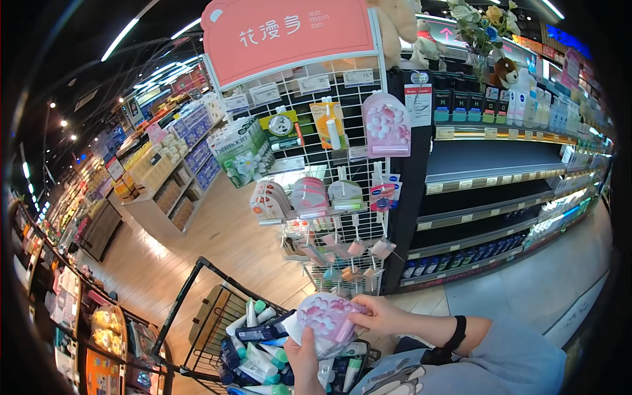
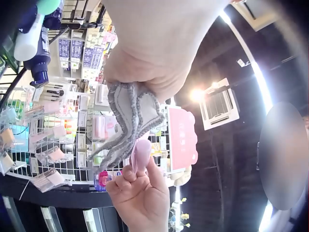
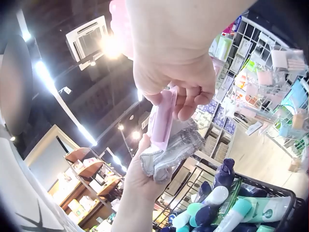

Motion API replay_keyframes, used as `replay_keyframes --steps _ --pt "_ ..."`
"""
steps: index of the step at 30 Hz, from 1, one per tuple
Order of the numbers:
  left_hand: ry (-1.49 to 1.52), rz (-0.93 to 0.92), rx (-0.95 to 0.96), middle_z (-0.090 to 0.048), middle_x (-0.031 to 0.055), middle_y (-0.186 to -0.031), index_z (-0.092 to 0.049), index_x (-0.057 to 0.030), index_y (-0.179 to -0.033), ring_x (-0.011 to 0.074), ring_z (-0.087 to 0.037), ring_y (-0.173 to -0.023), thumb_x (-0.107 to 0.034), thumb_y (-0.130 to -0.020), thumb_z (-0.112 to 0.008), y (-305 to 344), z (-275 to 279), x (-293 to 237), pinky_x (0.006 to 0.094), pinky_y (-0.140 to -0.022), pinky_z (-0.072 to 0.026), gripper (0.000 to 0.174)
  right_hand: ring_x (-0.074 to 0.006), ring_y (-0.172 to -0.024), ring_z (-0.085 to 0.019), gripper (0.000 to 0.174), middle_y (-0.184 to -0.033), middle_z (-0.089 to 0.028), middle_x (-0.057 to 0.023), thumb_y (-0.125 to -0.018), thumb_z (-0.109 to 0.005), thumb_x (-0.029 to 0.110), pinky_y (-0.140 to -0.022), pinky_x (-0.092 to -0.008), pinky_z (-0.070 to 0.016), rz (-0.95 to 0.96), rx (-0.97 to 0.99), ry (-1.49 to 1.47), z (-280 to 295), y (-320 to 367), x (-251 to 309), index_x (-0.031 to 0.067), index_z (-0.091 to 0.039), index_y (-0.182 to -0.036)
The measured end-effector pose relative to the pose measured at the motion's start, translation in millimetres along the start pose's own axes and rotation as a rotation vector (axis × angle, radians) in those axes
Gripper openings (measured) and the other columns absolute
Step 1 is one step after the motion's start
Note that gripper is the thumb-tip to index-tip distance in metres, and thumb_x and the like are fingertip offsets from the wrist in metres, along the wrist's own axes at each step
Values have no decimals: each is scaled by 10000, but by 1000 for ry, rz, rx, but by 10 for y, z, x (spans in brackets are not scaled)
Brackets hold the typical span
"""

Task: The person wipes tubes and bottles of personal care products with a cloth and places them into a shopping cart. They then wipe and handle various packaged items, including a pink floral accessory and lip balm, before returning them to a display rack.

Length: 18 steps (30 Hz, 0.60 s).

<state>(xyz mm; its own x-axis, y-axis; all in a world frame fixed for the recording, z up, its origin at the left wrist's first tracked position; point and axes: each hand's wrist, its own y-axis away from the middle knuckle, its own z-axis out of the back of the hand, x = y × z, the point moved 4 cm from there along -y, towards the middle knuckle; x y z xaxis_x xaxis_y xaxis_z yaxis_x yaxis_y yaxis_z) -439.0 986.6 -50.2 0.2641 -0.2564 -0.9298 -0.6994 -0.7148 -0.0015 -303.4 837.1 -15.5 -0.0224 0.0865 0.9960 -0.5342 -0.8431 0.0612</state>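
Presently, I note left hand [image 1: 303, 362] and right hand [image 1: 374, 317] gripping a pink pack [image 3: 163, 118]. Right-wrist view: long axis steep, tilted toward upper right.

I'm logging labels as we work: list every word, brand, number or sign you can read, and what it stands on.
"花漫多": pink header board; small letters beside it unclear.
"herbacin": green flowered pack.
"H": dark boxes on the right.
Upward arrow: lit panel.
Too small or blurred: price cards, white notice, green-capped tubes.
Pink pack in hand: no readable text.
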Motion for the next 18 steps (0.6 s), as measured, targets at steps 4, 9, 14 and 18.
replay_keyframes --steps 4,9,14,18 --pt "106 -20 -255 -616 142 -1080 -500 46 -1187 207 -624 -913 -218 -938 -529 41 119 -185 322 -786 -511 365 -79 -560 -547 354 -736 -598 -40 -898 -584 312 -500 -223 -448 -66 -10 -6 61 -30 -21 2 -542 -1065" --pt "-141 -257 -353 -543 191 -1196 -477 64 -1224 263 -540 -1087 -218 -951 -489 130 340 -350 369 -914 -423 393 -85 -544 -554 338 -700 -582 -35 -901 -579 309 -483 -227 -453 -112 -83 -8 92 -71 -147 -5 -555 -1025" --pt "-1030 -804 98 -455 169 -1354 -540 -53 -1239 391 -329 -1304 -125 -815 -545 270 -72 -630 514 -1070 -198 430 -95 -553 -570 331 -748 -597 -56 -899 -568 289 -493 -233 -466 -101 -36 -54 -195 -101 -78 -3 -544 -1055" --pt "-1019 -559 373 -462 127 -1359 -574 -95 -1226 374 -331 -1307 -91 -791 -543 281 -211 -346 514 -1083 -160 435 -110 -561 -581 336 -774 -610 -73 -867 -540 212 -499 -262 -467 -18 19 -5 -307 -52 146 8 -509 -1133"
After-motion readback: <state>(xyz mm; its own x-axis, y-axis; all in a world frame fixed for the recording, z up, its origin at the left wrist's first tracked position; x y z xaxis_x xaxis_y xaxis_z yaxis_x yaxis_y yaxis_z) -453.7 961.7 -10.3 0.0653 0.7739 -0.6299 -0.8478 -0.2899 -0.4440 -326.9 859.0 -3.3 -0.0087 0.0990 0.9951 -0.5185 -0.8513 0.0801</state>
